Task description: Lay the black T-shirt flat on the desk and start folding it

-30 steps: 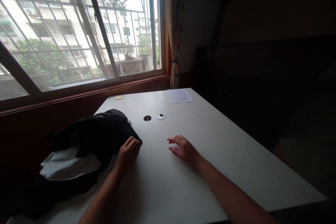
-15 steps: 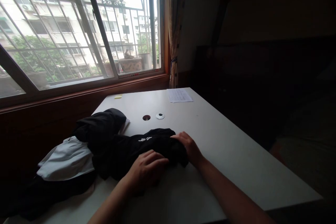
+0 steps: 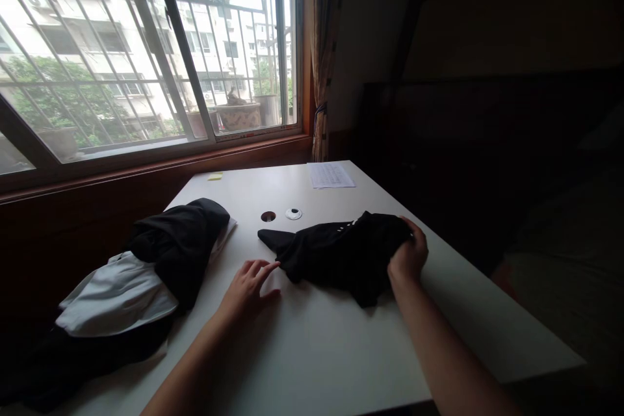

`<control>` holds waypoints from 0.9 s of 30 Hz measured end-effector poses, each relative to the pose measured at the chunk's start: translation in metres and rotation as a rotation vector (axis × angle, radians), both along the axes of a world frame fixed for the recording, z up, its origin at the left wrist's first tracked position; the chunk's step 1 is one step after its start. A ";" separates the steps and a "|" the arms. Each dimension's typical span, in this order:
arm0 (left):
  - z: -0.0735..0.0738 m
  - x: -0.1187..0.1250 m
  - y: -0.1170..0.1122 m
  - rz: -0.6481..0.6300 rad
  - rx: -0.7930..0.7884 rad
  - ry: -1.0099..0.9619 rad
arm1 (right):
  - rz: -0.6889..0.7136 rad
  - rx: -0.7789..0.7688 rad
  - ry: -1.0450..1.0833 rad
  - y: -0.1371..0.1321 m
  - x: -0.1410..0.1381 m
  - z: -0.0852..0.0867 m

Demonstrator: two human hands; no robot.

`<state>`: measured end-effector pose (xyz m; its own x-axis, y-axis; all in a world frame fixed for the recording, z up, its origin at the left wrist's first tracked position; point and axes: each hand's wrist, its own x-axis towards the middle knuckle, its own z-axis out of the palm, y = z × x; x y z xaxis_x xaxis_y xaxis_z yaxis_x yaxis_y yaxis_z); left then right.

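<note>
A crumpled black garment (image 3: pixel 336 253) with a small white print lies across the middle of the white table (image 3: pixel 312 351). My right hand (image 3: pixel 410 253) grips its right end, fingers wrapped round the bunched cloth. At its left end, my left hand (image 3: pixel 251 286) has its fingers apart, with the index fingertip at the edge of the fabric; I cannot tell if it touches. Left of that hand sits a heap of clothes, a black piece (image 3: pixel 182 240) over a light grey one (image 3: pixel 119 296), with more dark cloth below.
Behind the garment are a round hole (image 3: pixel 268 216) in the tabletop and its white cover (image 3: pixel 293 214). Printed paper (image 3: pixel 331 175) lies at the far edge, a yellow note (image 3: pixel 215 176) at the far left corner. A barred window (image 3: pixel 146 52) and a tied curtain (image 3: pixel 320 123) stand beyond.
The black garment has moved right, away from the heap of clothes, with my right hand holding its end. My left hand has shifted left and its fingers have spread.
</note>
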<state>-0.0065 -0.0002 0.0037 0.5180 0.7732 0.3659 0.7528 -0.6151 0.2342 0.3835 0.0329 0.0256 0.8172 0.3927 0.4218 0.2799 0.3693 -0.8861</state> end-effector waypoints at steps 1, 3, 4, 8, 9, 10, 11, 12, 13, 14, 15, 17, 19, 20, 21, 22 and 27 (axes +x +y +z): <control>-0.001 0.001 0.001 0.004 -0.004 0.003 | -0.048 0.009 -0.023 -0.002 -0.001 0.002; -0.003 0.003 0.001 0.009 -0.005 0.003 | -0.158 0.063 -0.093 -0.008 -0.005 0.009; -0.003 0.005 0.001 0.005 -0.006 0.005 | -0.188 0.100 -0.148 -0.012 -0.006 0.012; -0.004 0.013 -0.001 -0.058 -0.039 0.000 | -0.111 0.201 -0.409 -0.026 -0.014 0.021; -0.005 0.015 -0.001 -0.077 -0.045 -0.008 | -0.028 0.198 -0.504 -0.029 -0.018 0.021; -0.006 0.018 -0.001 -0.094 -0.045 -0.018 | 0.080 0.176 -0.611 -0.032 -0.024 0.021; -0.007 0.019 -0.001 -0.109 -0.045 -0.027 | 0.207 0.140 -0.718 -0.034 -0.030 0.020; -0.008 0.021 -0.001 -0.120 -0.045 -0.036 | 0.346 0.092 -0.817 -0.036 -0.037 0.019; -0.009 0.022 -0.001 -0.131 -0.048 -0.043 | 0.485 0.036 -0.900 -0.037 -0.045 0.019; -0.010 0.023 0.000 -0.140 -0.055 -0.048 | 0.611 -0.024 -0.966 -0.038 -0.052 0.018; -0.011 0.024 0.000 -0.146 -0.064 -0.053 | 0.711 -0.082 -1.019 -0.039 -0.058 0.018; -0.012 0.023 0.000 -0.142 -0.068 -0.064 | 0.822 -0.181 -1.113 -0.039 -0.066 0.019; -0.013 0.023 0.001 -0.131 -0.054 -0.072 | 0.849 -0.266 -1.200 -0.039 -0.068 0.021; -0.014 0.022 0.001 -0.126 -0.045 -0.072 | 0.853 -0.302 -1.234 -0.038 -0.067 0.021; -0.014 0.022 0.001 -0.123 -0.039 -0.070 | 0.855 -0.334 -1.259 -0.038 -0.066 0.021; -0.014 0.022 0.001 -0.122 -0.036 -0.067 | 0.859 -0.362 -1.276 -0.038 -0.065 0.021; -0.015 0.022 0.002 -0.111 -0.010 -0.063 | 0.905 -0.453 -1.285 -0.038 -0.063 0.017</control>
